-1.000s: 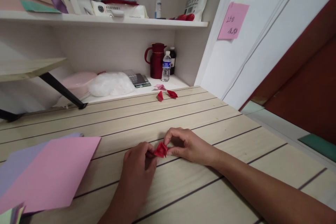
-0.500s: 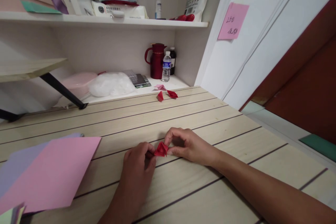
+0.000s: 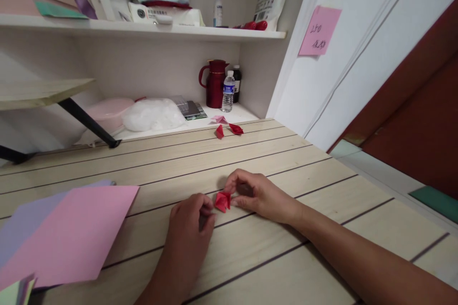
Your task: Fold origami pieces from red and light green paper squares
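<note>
A small red folded paper piece stands just above the slatted tabletop, its folds spread at the front. My right hand pinches its right edge between thumb and index finger. Close by on the left is my left hand, fingers curled and thumb held apart from them, with its fingertips beside the paper's left corner. Whether those fingertips still touch the paper is hard to make out. Farther back lie two more red folded pieces, a left one and a right one, with a pink folded piece behind.
Pink paper sheets overlap lavender paper on the left. A black-legged wooden stand rises at the back left. Behind the table, a shelf holds a dark red jug, a water bottle and a white plastic bag.
The red folded paper has turned a little and shifted slightly right with my right hand. My left fingertips have come away from its left edge.
</note>
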The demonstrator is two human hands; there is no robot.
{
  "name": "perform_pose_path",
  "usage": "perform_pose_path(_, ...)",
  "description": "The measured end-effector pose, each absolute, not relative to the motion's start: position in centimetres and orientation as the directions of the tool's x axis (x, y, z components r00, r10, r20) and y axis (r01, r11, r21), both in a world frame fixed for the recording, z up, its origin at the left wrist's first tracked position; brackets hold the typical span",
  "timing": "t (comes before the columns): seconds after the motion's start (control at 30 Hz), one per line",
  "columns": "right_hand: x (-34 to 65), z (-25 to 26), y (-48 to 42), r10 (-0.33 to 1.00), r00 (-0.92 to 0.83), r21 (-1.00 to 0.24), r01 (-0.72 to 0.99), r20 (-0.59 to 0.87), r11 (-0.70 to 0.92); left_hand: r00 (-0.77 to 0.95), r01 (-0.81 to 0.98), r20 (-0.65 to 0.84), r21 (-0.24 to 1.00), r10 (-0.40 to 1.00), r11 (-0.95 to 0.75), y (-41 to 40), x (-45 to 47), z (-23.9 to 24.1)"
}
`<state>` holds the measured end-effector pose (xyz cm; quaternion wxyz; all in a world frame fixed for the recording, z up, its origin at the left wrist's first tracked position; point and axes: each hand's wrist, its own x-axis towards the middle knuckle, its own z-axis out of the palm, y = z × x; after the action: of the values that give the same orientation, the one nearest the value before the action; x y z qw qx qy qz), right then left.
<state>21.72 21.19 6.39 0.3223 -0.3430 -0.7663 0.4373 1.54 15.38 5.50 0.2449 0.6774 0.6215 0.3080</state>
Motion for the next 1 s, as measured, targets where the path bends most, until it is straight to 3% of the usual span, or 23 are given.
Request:
perform_pose_path(0.17, 22.2, 6.1, 21.9, 0.883, -0.415, -0.882, 0.304, 0.219, 0.361, 0.009, 0.685, 0.134, 0.721, 0.991, -0.104, 15.5, 1.5, 5.2)
perform_pose_path(0.5, 22.3, 6.4, 22.2, 0.884, -0.398, -0.836, 0.376, 0.243, 0.399, -0.004, 0.669, 0.194, 0.730, 0.981, -0.142, 15.4, 1.1, 5.7)
perform_pose_path(0.8, 22.4, 6.4, 21.9, 0.848, -0.470, -0.852, 0.315, 0.243, 0.419, 0.001, 0.655, 0.245, 0.732, 0.969, -0.186, 15.8, 0.8, 4.4)
perform_pose_path(1.0, 21.3, 4.9, 22.1, 0.873, -0.377, -0.862, 0.276, 0.310, 0.425, -0.045, 0.618, 0.233, 0.770, 0.971, -0.156, 15.6, 1.0, 4.9)
